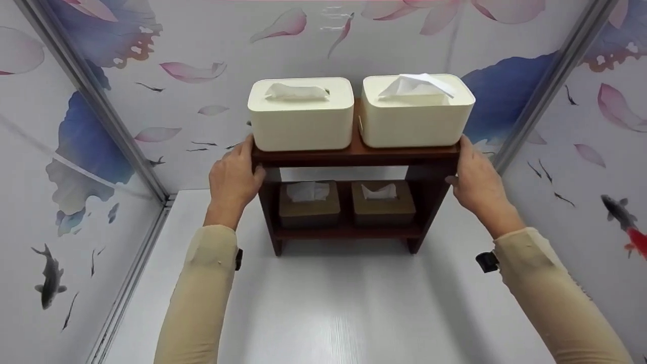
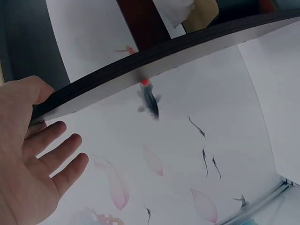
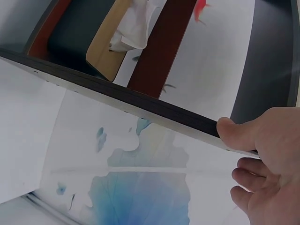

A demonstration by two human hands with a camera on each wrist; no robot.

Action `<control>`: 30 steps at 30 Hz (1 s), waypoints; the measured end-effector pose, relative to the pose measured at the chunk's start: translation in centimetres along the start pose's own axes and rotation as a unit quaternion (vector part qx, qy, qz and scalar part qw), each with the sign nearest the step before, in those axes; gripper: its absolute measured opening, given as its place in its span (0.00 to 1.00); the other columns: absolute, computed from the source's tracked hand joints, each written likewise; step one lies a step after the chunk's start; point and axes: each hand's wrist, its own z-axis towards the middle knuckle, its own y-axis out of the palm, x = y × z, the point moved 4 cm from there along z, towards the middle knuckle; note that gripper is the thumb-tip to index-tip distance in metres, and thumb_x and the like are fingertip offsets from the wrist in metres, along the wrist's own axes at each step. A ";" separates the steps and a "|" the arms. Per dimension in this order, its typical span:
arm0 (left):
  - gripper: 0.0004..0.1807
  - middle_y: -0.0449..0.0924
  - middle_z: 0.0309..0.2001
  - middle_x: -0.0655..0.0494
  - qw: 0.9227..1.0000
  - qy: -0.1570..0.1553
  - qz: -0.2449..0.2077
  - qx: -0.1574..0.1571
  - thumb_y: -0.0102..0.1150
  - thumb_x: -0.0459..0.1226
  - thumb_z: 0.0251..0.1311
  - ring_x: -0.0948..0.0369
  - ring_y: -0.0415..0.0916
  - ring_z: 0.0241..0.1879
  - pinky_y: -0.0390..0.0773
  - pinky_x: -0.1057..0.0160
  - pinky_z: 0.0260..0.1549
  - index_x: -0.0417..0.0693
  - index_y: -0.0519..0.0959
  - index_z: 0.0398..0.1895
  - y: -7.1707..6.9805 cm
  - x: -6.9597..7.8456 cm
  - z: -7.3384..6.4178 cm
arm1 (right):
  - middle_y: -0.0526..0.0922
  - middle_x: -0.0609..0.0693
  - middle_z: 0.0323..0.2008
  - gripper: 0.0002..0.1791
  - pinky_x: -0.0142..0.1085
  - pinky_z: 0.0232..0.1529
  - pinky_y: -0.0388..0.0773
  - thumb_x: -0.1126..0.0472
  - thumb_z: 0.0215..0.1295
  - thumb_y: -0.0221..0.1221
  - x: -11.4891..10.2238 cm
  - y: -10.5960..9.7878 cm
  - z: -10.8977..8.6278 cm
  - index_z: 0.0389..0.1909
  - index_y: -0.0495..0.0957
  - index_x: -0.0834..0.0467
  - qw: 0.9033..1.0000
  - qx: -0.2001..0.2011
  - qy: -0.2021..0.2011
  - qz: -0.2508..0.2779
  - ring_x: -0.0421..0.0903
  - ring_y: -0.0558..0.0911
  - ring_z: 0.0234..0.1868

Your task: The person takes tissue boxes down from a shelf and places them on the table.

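The left hand (image 1: 232,174) and right hand (image 1: 477,174) grip opposite sides of the brown shelf (image 1: 356,158) on the far part of the counter (image 1: 343,303), apparently positioning it, so any next shift calls for even force beneath the cream tissue boxes (image 1: 303,129).

Head view bright, wrist views dimmer, greyer. Glare streaks the white surface (image 1: 333,313) toward its near edge; soft shadows flank it, running forward off the shelf unit's (image 1: 356,157) lower corners. Unit's lower level shaded. Small glints high on back wall (image 1: 323,65). Left wrist view bows the unit's straight edge; slightly soft.
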 end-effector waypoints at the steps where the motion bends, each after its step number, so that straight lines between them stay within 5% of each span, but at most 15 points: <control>1: 0.33 0.75 0.63 0.45 1.000 0.002 0.003 0.002 0.54 0.41 0.63 0.42 0.76 0.55 0.77 0.42 0.51 0.46 0.63 0.72 -0.2 -0.2 0.0 | 0.65 0.77 0.62 0.48 0.64 0.62 0.64 0.70 0.58 0.63 -0.3 0.1 0.1 0.73 0.44 0.69 1.000 0.000 -0.001 -0.001 0.74 0.67 0.61; 13: 0.31 0.68 0.69 0.44 0.999 -0.003 0.052 0.011 0.53 0.37 0.67 0.44 0.69 0.65 0.72 0.41 0.60 0.40 0.61 0.72 -0.8 -1.8 0.0 | 0.69 0.75 0.60 0.46 0.64 0.56 0.70 0.67 0.59 0.64 -2.9 1.2 0.6 0.71 0.46 0.69 1.000 0.003 -0.010 -0.004 0.72 0.71 0.58; 21: 0.31 0.66 0.70 0.45 0.995 0.003 0.091 0.032 0.53 0.39 0.68 0.46 0.66 0.68 0.67 0.45 0.64 0.40 0.60 0.72 -0.6 -2.0 -0.4 | 0.66 0.73 0.64 0.48 0.64 0.61 0.67 0.61 0.60 0.66 -3.3 1.1 0.7 0.72 0.46 0.69 1.000 -0.004 -0.022 -0.007 0.71 0.68 0.63; 26: 0.31 0.61 0.73 0.45 0.995 -0.003 0.099 0.025 0.50 0.40 0.70 0.47 0.62 0.71 0.63 0.46 0.68 0.40 0.58 0.74 -0.2 -1.9 -0.5 | 0.60 0.71 0.70 0.57 0.66 0.67 0.59 0.40 0.61 0.63 -2.7 0.3 1.2 0.77 0.39 0.62 0.997 -0.078 -0.015 0.003 0.72 0.60 0.69; 30: 0.31 0.60 0.74 0.45 0.994 -0.004 0.104 0.018 0.48 0.40 0.71 0.47 0.59 0.72 0.60 0.47 0.71 0.40 0.57 0.74 0.0 -1.9 -0.6 | 0.39 0.68 0.76 0.66 0.65 0.73 0.42 0.29 0.58 0.58 -2.0 -1.1 1.7 0.77 0.26 0.60 0.988 -0.140 0.006 0.068 0.71 0.44 0.75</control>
